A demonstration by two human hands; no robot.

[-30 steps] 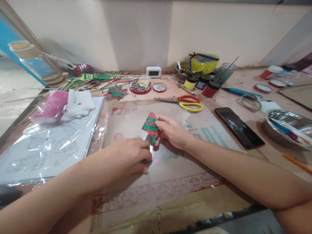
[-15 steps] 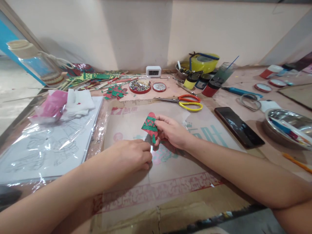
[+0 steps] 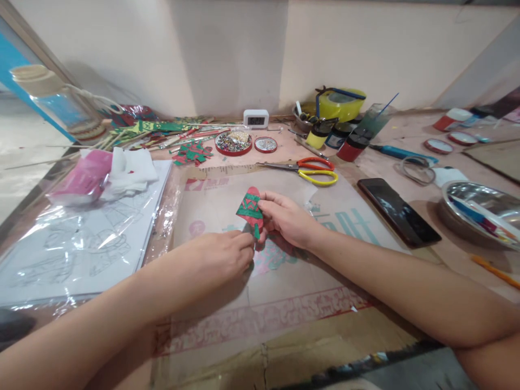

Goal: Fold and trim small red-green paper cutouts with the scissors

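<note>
Between the thumb and fingers of my right hand [image 3: 286,216] is a small red and green patterned paper cutout [image 3: 249,208], held upright above the work sheet. A narrow green strip hangs from its lower end. My left hand [image 3: 231,252] is close beneath the cutout, fingers curled together near that strip. Whatever its fingertips pinch is hidden from view. Under both hands lies a translucent plastic sheet [image 3: 211,287] printed with red and green marks. Beyond them rest scissors [image 3: 300,169] with one orange and one yellow handle.
A phone [image 3: 398,211] and a metal bowl [image 3: 450,208] with pens are to the right. Plastic-covered drawings [image 3: 81,254] lie left. Along the back are red and green scraps [image 3: 193,153], a bead dish [image 3: 233,151], a clock [image 3: 255,118] and a red paint jar [image 3: 351,149].
My left hand has shifted slightly, its fingertips nearer the lower end of the cutout. The right hand and cutout have hardly moved.
</note>
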